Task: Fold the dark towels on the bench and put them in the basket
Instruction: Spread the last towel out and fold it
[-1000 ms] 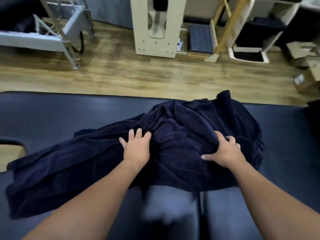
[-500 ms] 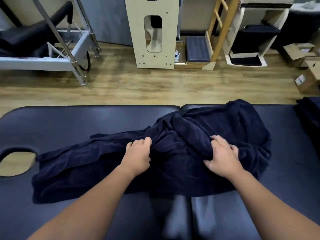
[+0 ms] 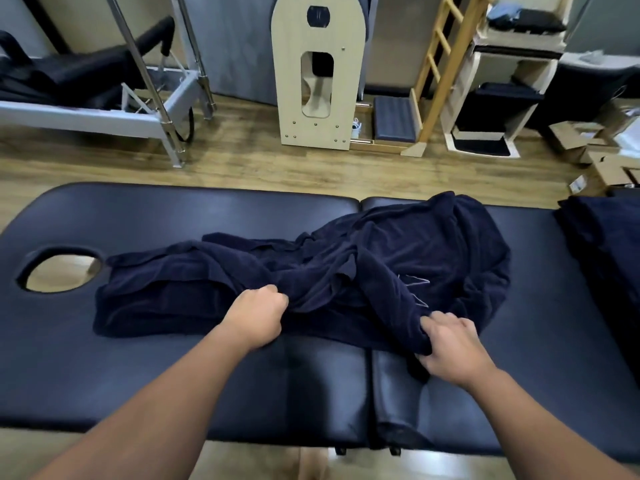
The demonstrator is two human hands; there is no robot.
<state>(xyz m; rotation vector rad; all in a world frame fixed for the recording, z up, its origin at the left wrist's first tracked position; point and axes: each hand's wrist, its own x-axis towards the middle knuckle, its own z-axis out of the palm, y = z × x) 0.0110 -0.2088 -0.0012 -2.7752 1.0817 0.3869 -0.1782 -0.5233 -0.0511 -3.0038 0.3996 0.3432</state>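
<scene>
Towel [image 3: 398, 258]: matt navy terry cloth. Bench [image 3: 173, 216]: smooth glossy vinyl. Floor [image 3: 242, 161]: wood.

i see padded bench [image 3: 173, 358], oval hole at left | crumpled dark towel [image 3: 398, 265] across middle | more dark cloth [image 3: 602, 244] at right end

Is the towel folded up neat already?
No, the towel lies crumpled on the bench, with the left hand and right hand gripping its near edge.

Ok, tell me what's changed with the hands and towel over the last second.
Both hands drew toward the near edge and closed: the left hand now bunches the towel, and the right hand pinches its near edge. The towel stays crumpled on the bench.
</scene>
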